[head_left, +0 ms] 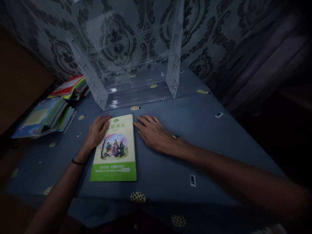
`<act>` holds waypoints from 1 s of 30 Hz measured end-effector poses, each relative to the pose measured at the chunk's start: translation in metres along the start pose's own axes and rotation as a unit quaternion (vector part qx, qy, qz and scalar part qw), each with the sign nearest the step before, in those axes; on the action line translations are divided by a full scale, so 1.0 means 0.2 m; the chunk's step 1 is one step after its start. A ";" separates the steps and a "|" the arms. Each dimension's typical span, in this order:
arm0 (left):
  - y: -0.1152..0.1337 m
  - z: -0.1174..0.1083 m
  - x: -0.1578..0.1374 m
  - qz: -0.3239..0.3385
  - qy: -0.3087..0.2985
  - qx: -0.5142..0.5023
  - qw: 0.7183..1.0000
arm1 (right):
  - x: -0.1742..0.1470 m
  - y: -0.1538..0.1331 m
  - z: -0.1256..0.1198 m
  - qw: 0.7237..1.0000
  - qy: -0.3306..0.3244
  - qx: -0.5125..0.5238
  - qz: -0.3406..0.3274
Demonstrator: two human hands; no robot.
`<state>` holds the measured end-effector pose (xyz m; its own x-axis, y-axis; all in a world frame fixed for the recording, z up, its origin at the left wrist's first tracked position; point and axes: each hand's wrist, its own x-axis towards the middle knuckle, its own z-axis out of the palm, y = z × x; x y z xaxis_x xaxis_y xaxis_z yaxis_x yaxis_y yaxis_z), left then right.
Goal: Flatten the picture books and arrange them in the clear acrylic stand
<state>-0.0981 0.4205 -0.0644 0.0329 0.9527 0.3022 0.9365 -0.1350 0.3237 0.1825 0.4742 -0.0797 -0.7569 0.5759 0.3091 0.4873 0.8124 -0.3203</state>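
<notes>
A closed paperback book lies face up near the table's front, with a cream and green cover, a painted picture of seated figures and Chinese lettering. At its upper left edge rests my left hand, fingers stretched forward and overlapping the cover's border; a dark band circles that wrist. My right hand lies flat on the cloth just beyond the book's right edge. Its fingers are extended, pointing toward the book, with nothing in them. Neither hand is wrapped round the book.
Behind the book stands a clear plastic rack against the patterned wall. On the left lie a stack of books with a blue cover and another pile topped in red. A blue cloth with pineapple prints covers the table.
</notes>
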 end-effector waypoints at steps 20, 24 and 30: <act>-0.02 0.01 -0.01 0.021 0.018 -0.006 1.000 | 0.18 0.02 0.01 0.991 0.015 0.073 0.110; -0.03 0.01 -0.01 0.022 0.018 -0.006 1.000 | 0.22 0.01 0.02 0.991 0.012 0.073 0.108; -0.03 0.02 -0.01 0.023 0.019 -0.014 0.999 | 0.17 0.05 0.05 0.996 0.030 0.006 0.081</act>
<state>-0.1035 0.4208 -0.0699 0.0618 0.9344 0.3509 0.9239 -0.1866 0.3342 0.1572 0.5011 -0.0803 -0.6407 0.7040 0.3063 0.5957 0.7075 -0.3803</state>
